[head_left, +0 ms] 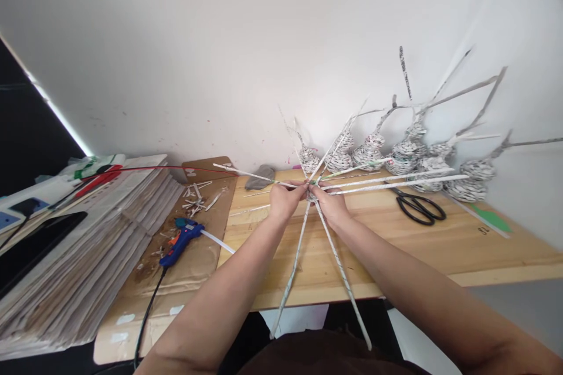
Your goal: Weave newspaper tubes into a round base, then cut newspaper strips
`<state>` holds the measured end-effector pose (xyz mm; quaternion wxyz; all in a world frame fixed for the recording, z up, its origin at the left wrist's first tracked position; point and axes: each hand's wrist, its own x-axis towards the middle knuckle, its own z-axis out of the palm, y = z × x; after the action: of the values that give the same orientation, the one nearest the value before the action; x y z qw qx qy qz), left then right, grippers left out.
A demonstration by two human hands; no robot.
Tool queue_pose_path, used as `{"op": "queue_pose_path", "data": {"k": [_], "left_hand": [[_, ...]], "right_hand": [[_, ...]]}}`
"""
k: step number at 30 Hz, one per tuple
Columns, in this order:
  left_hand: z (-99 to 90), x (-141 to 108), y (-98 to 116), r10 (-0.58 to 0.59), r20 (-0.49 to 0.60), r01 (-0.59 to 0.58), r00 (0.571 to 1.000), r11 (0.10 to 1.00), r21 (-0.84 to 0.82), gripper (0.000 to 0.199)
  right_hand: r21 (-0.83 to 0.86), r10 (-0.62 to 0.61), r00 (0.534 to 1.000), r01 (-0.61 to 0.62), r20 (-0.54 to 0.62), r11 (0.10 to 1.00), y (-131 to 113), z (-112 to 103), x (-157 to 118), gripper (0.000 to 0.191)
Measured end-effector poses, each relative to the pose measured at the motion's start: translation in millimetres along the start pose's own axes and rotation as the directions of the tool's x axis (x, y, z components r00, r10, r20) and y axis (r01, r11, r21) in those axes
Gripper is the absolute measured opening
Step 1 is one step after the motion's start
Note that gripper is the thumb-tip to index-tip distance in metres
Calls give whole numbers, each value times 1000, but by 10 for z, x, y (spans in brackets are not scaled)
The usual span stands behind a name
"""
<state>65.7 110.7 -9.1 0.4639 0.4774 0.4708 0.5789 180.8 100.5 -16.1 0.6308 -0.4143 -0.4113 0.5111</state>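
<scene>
Several rolled paper sticks spread out like spokes from a small woven centre above the wooden table. My left hand pinches this paper weaving from the left, fingertips at the hub. From the right, my right hand grips the same hub, thumb close to the other thumb. Two sticks slant down past the table's front edge, others point right, left and toward the wall. The fingers partly cover the centre, so its weave is hard to make out.
Woven paper gourds with long stems line the wall at the back right. Black scissors lie in front of them. At left are a blue glue gun on cardboard, a tall newspaper stack and a grey stone-like lump.
</scene>
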Motion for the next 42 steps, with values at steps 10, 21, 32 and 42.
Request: {"op": "queue_pose_path", "data": {"k": [10, 21, 32, 42], "left_hand": [[-22, 13, 34, -13, -47, 14, 999, 1000, 14, 14], [6, 7, 92, -61, -33, 60, 998, 998, -14, 16], [23, -16, 148, -114, -32, 112, 993, 992, -57, 12], [81, 4, 31, 32, -57, -28, 998, 998, 64, 15]], "right_hand": [[56, 16, 999, -14, -47, 998, 29, 3, -27, 18], [40, 15, 1000, -15, -9, 999, 2, -13, -9, 21], [-9, 77, 997, -76, 27, 997, -50, -39, 1, 29], [54, 71, 996, -74, 52, 996, -72, -4, -28, 21]]}}
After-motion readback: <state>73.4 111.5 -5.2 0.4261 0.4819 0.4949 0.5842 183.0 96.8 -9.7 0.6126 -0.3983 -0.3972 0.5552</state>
